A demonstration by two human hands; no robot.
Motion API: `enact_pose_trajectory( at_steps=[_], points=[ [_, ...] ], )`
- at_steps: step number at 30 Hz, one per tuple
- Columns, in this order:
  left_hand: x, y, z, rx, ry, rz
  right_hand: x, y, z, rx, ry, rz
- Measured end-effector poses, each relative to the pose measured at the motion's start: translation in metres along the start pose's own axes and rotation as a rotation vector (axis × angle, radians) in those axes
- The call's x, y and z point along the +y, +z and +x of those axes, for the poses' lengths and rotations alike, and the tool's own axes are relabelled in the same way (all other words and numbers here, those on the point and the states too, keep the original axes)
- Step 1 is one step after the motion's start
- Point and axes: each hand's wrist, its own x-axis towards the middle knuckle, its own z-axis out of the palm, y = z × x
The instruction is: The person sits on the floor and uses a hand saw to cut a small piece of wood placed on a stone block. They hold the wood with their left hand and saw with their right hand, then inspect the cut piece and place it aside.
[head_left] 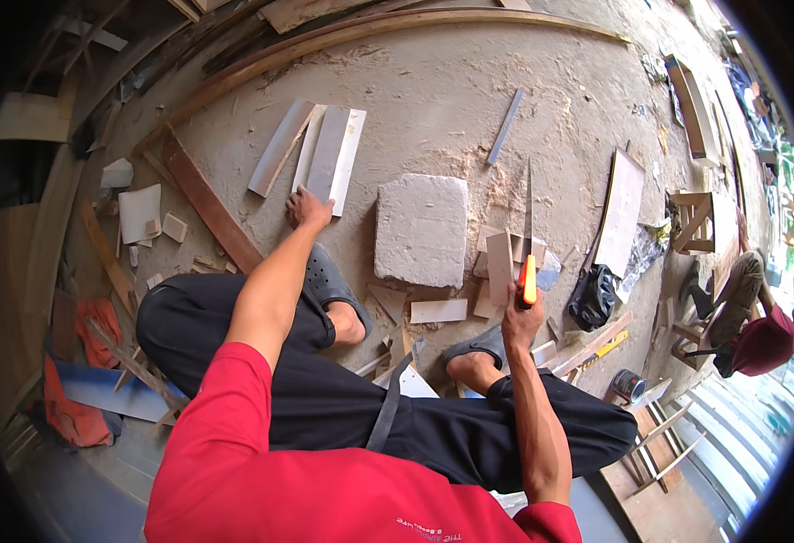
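Both my arms reach forward over my bent legs. My left hand [309,208] is closed at the near end of a pale wooden board [326,158], one of several lying side by side on the floor. Another board [281,149] with a brown edge lies just left of them. My right hand [522,319] grips a handsaw by its orange and yellow handle [529,281], and the thin blade [530,204] points away from me. Beside the saw handle a light wood piece [500,269] stands on end. A rough whitish block [421,231] sits between my hands.
Sawdust and offcuts [437,311] lie around the block. A metal strip [504,127] is farther off. To the right are a black plastic bag [593,297], a can [628,386] and a crouching person [763,339]. A long brown plank [209,199] lies left; long timber [397,18] borders the far side.
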Motion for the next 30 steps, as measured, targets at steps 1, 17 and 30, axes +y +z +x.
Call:
enact_pose_trajectory(
  at_steps=[1, 17, 30],
  points=[
    [0.0, 0.003, 0.002, 0.014, 0.01, 0.028, 0.003, -0.001, 0.0, 0.015, 0.014, 0.008],
    [0.004, -0.032, 0.041, 0.027, 0.111, -0.121, 0.027, -0.011, 0.012, 0.092, 0.005, -0.081],
    [-0.04, -0.059, 0.143, -0.1, 0.075, -0.127, 0.024, -0.01, 0.009, 0.124, 0.1, 0.105]
  ],
)
